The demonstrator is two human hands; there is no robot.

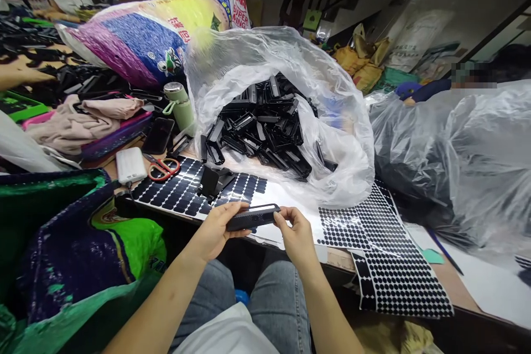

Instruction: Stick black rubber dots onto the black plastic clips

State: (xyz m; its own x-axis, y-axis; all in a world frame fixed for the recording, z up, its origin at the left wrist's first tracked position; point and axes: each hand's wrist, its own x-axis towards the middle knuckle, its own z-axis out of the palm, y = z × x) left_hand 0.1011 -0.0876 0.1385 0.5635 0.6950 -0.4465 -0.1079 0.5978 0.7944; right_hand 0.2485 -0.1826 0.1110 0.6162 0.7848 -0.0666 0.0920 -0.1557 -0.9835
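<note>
A long black plastic part [254, 218] is held level above the table's front edge. My left hand [218, 230] grips its left end, thumb above and fingers below. At its right end, the thumb and fingers of my right hand [295, 228] pinch the tip. Behind the hands, a clear plastic bag [344, 149] lies open with many similar black parts [265, 127] inside. A sheet of black rounded stickers [170, 191] lies to the left, with a dark piece [211, 181] on it. Sheets of small black dots [385, 243] lie to the right, one hanging over the edge.
Red-handled scissors [164, 168], a white power bank [131, 165], a phone [158, 135] and a green bottle [178, 106] stand or lie at the left. A printed sack [141, 33] is behind them. Another plastic bag [464, 160] fills the right. Other people are at both far sides.
</note>
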